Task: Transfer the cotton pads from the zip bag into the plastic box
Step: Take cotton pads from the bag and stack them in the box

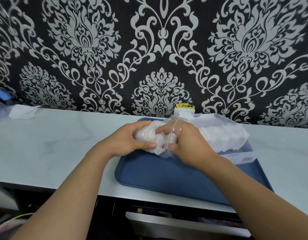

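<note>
A clear zip bag [164, 135] stuffed with white cotton pads [148, 132] lies on a blue tray [167, 174]. My left hand [130, 139] grips the bag's closed end from the left. My right hand [186, 142] has its fingers pushed inside the bag's mouth, among the pads. Just right of the bag stands the clear plastic box [226, 122], filled with a row of white cotton pads [224, 137]. Its lid [239, 157] rests near my right wrist.
The tray sits on a pale countertop [54, 146] against a patterned black wall. A white socket with a yellow label [184, 110] is behind the box. A white tissue [22, 111] lies far left. An open drawer [184, 222] is below the counter edge.
</note>
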